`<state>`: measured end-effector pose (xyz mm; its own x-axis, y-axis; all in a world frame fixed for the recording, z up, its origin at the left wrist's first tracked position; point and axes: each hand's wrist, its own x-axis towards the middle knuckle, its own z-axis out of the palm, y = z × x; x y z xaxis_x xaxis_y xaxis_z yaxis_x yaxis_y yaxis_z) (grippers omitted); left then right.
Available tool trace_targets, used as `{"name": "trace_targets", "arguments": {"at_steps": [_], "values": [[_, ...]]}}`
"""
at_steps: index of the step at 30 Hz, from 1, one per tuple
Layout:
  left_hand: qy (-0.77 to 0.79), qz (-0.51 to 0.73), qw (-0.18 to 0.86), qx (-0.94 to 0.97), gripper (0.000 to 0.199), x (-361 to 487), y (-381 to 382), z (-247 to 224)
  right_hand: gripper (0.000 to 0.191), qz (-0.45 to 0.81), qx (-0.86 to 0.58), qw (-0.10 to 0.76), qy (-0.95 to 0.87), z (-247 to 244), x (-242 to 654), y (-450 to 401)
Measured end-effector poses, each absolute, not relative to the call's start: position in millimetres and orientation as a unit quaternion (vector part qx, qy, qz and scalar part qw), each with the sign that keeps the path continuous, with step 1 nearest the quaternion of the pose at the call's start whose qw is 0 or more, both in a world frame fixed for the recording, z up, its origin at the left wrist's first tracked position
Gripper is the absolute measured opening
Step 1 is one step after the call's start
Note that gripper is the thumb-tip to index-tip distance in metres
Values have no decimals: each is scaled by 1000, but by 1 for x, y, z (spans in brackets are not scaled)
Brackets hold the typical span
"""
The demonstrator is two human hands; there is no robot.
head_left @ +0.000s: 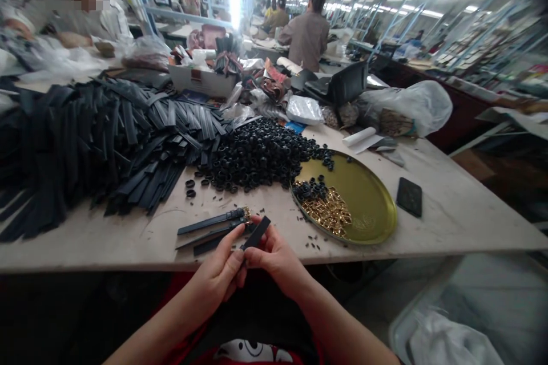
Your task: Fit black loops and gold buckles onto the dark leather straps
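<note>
Both hands meet at the table's front edge around one dark leather strap (pixel 258 232), which points up and to the right. My left hand (pixel 226 265) is closed on the strap's lower end, thumb pressed against it. My right hand (pixel 274 254) grips the strap from the right side, with its thumb at the lower part. Just behind my left hand lie a few finished-looking straps (pixel 209 221) with gold buckles (pixel 246 214) at their right ends. To the right, a round gold-coloured tray (pixel 372 205) holds a heap of gold buckles (pixel 327 214) and some small black loops (pixel 310 188).
A big pile of dark straps (pixel 85 137) covers the left of the table (pixel 449 205). Many black loops (pixel 261 151) are heaped in the middle. A phone (pixel 409 197) lies right of the tray. Plastic bags (pixel 422 105) and scraps stand behind. Several people work farther back.
</note>
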<state>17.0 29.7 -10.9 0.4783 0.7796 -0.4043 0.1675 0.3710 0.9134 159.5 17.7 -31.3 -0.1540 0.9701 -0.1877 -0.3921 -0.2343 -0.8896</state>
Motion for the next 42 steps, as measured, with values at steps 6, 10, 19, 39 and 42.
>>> {"name": "trace_targets", "arguments": {"at_steps": [6,10,19,39,42], "values": [[493,257,700,448,30,21,49,-28,17,152,-687,337,-625,-35,240,53],[516,235,694,444,25,33,54,-19,17,-14,-747,115,-655,-43,279,81],[489,204,734,426,24,38,56,-15,14,-52,-715,86,-692,-67,282,79],[484,213,713,460,24,28,23,-8,21,-33,-730,152,-666,-60,305,45],[474,199,714,476,26,29,20,-8,23,-34,-728,110,-675,-58,302,58]]}}
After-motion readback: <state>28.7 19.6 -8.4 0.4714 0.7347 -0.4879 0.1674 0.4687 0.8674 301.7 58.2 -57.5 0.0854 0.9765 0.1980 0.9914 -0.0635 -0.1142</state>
